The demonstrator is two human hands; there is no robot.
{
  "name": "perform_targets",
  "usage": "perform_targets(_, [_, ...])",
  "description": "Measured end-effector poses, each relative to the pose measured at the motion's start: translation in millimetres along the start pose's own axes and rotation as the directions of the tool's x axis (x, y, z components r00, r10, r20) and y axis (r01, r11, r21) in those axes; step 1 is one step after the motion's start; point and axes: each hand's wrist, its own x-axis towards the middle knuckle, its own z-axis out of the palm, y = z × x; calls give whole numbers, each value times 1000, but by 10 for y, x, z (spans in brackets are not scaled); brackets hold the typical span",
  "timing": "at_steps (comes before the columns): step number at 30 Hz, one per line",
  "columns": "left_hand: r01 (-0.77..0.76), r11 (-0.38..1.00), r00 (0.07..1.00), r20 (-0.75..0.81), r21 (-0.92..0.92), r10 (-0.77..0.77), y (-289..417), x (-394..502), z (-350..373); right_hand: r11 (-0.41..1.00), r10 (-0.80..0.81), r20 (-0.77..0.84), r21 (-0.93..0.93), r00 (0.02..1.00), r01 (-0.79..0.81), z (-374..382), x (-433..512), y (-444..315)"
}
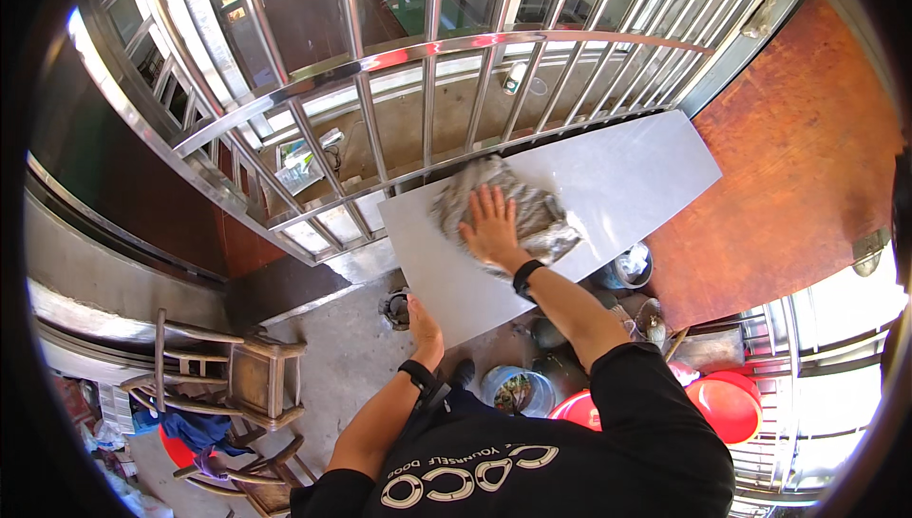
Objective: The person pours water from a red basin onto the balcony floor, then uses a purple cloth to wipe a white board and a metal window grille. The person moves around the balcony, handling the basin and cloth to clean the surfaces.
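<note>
A long pale grey panel (pixel 627 162) lies slanted in front of me, its far edge close to a barred metal window guard. My right hand (pixel 494 227) presses flat, fingers spread, on a crumpled striped cloth (pixel 531 212) that rests on the panel. The cloth is partly blurred. At the panel's near left corner, my left hand (pixel 424 329) grips the edge, with the thumb side up along it; the fingers under the panel are hidden. Both wrists wear dark bands.
Polished metal bars (pixel 429 105) rise beyond the panel. A reddish-brown wooden door (pixel 776 162) stands at right. Below are a blue bucket (pixel 545 393), a red basin (pixel 727 404) and a grey bucket (pixel 645 269). Wooden chairs (pixel 260 375) stand at lower left on the concrete floor.
</note>
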Motion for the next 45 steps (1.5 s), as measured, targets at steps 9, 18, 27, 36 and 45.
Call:
perform_targets(9, [502, 837, 864, 82, -217, -497, 142, -2, -512, 930, -338, -26, 145, 941, 338, -129, -718, -1012])
perform_targets(18, [480, 872, 846, 314, -96, -431, 485, 108, -780, 926, -339, 24, 183, 940, 330, -326, -1546, -706])
perform_targets(27, [272, 954, 891, 341, 127, -299, 801, -289, -841, 960, 185, 12, -217, 983, -178, -388, -1533, 1543])
perform_targets(36, [73, 984, 967, 230, 164, -110, 606, -221, -300, 817, 536, -106, -184, 838, -546, -428, -1005, 3280])
perform_targets(45, [-23, 953, 990, -124, 303, 64, 636, -526, 277, 978, -56, -224, 183, 973, 98, -489, -1032, 2648])
